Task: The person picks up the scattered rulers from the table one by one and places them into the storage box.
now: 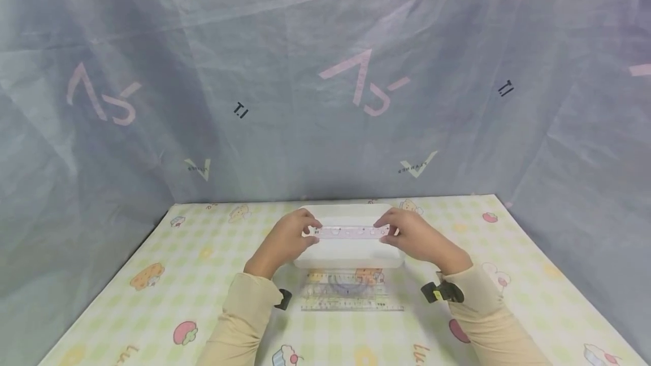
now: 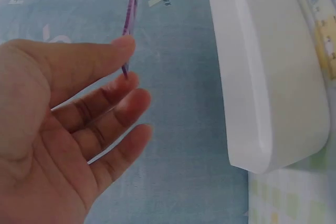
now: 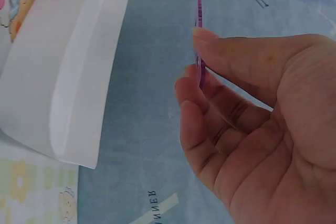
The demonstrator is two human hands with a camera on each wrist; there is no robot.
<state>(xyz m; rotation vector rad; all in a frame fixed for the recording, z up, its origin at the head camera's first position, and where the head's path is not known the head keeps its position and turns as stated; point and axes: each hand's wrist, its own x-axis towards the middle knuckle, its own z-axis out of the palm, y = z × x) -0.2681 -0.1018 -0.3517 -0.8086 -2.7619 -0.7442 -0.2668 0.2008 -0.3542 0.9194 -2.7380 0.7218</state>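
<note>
A pink-and-purple ruler [image 1: 351, 232] with small light shapes is held level between two hands, above a white rectangular container [image 1: 351, 262]. My left hand [image 1: 291, 237] pinches its left end between thumb and fingertips; in the left wrist view the ruler [image 2: 129, 11] shows edge-on. At the other end my right hand [image 1: 413, 234] pinches it the same way, and the right wrist view shows the ruler's thin edge [image 3: 199, 3]. The container's wall [image 2: 294, 77] stands apart from the hands in both wrist views. Its inside is partly hidden by the ruler.
Clear plastic rulers [image 1: 351, 305], one with a round protractor shape, lie on the table in front of the container. A green-and-white checked cloth [image 1: 224, 275] with food prints covers the table. Behind and at both sides hangs a grey-blue curtain [image 1: 285, 146].
</note>
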